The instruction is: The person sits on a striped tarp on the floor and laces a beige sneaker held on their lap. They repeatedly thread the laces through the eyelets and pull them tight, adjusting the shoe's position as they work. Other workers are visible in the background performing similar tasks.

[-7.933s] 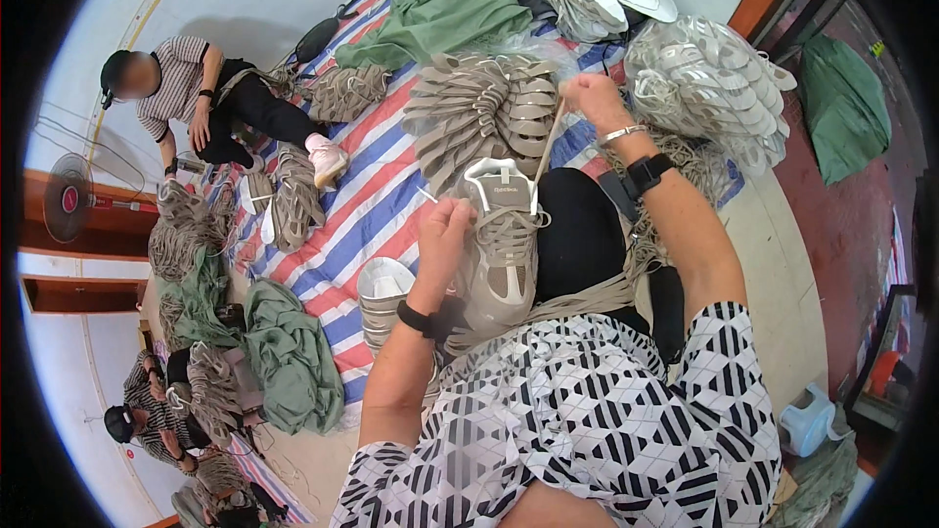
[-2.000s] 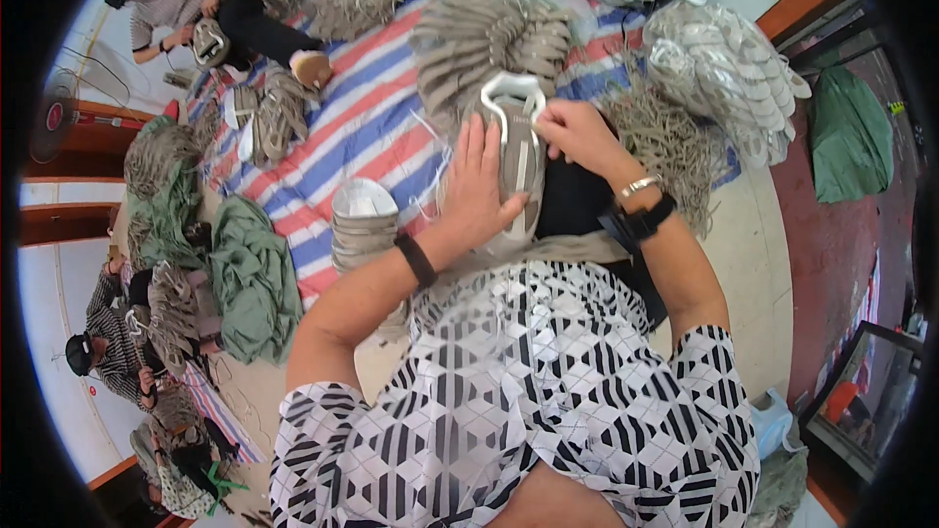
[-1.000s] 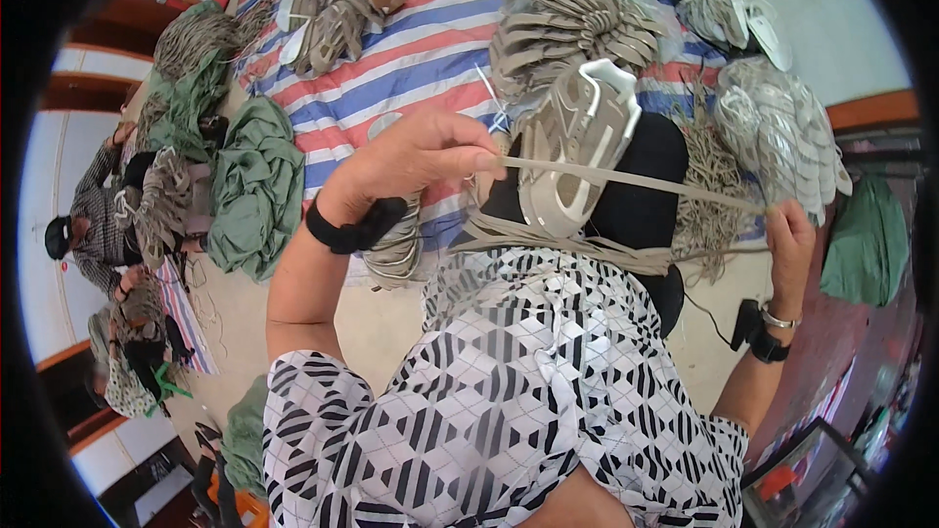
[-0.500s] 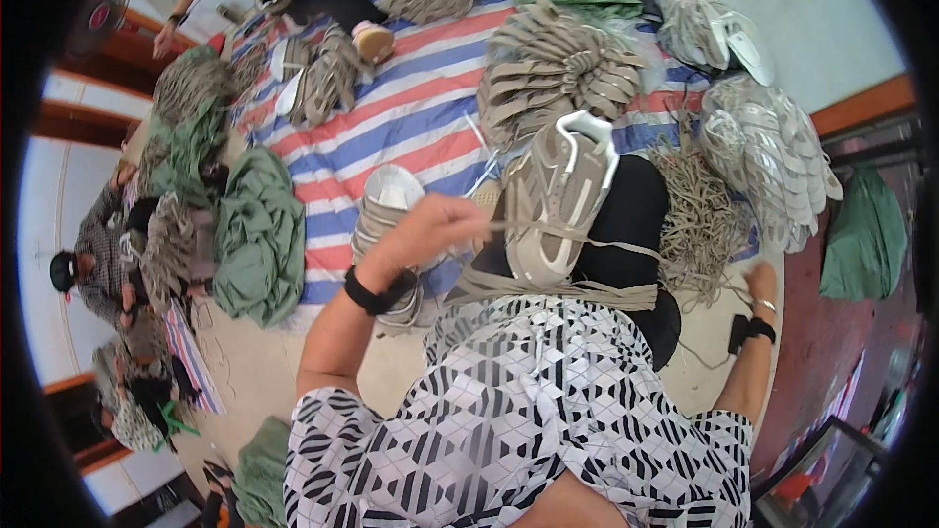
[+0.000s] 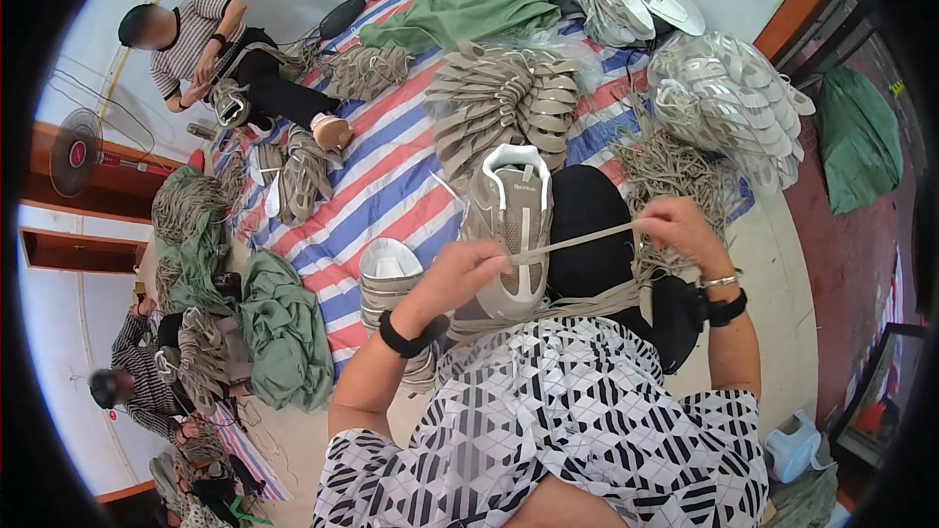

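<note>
A beige and white shoe upper (image 5: 536,198) sits on my lap, its white-lined opening facing away from me. Across its front runs a flat beige shoelace (image 5: 577,241), pulled straight between my two hands. My left hand (image 5: 469,276) pinches one end at the upper's left side. To the right, above my dark trouser leg, my right hand (image 5: 687,231) grips the other stretch between closed fingers. More beige laces (image 5: 597,307) lie across my lap. Left of my left forearm stands a stack of shoe uppers (image 5: 391,279).
A loose heap of laces (image 5: 675,176) lies beyond my right hand. Fanned uppers (image 5: 509,103) and a plastic-wrapped stack (image 5: 729,108) rest ahead on the striped sheet (image 5: 367,191). Green cloth (image 5: 284,328) lies left. A co-worker (image 5: 210,59) sits far left; others are lower left.
My right hand has come up from the floor at the right and now holds the lace. The lace is now taut between both hands. My view has shifted, showing more of the co-worker.
</note>
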Demonstrator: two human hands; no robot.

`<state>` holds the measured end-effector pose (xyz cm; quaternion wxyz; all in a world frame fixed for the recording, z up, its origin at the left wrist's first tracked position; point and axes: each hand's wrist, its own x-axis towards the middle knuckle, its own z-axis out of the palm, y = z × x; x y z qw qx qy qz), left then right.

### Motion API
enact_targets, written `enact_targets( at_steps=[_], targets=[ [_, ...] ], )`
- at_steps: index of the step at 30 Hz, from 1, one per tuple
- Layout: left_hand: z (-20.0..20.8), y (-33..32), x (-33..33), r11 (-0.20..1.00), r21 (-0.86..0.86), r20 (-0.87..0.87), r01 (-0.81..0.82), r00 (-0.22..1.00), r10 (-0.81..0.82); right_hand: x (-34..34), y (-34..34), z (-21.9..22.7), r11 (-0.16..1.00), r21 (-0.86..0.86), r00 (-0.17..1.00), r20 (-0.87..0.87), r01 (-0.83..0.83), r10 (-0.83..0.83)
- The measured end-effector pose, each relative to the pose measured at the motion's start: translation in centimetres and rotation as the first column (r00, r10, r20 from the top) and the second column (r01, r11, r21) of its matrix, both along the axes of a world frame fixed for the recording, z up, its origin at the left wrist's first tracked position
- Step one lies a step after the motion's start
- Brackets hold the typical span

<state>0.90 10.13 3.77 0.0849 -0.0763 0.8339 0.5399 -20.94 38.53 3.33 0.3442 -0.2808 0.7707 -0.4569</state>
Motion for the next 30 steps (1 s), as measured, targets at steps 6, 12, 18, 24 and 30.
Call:
enact_targets(
  at_steps=[6,12,18,24,30],
  targets=[
    [-0.8,-1.6,1.3,0.999,0.000,0.111,-0.035,0.993,0.034,-4.1,7.1,-4.9,0.838,0.358,0.734,-0.675,0.412,-0.072],
    [-0.6,-2.6,2.5,0.988,0.019,0.214,-0.153,0.966,0.146,-7.5,11.8,-10.4,0.553,0.464,0.593,-0.802,0.693,-0.071],
    [-1.5,1.2,0.7,0.995,-0.073,-0.124,-0.067,0.991,0.058,-2.2,1.1,-6.0,0.997,-0.021,0.672,-0.737,0.076,-0.067],
    [-0.8,4.2,-2.1,0.994,-0.002,-0.070,-0.107,0.992,0.107,8.2,-9.3,-1.3,0.909,-0.358,0.917,0.247,-0.215,0.314],
    [-2.9,4.1,-0.3,0.972,-0.224,-0.285,-0.066,0.958,-0.001,4.4,-7.5,-0.6,0.877,-0.120,0.869,0.124,-0.466,0.479]
  ],
)
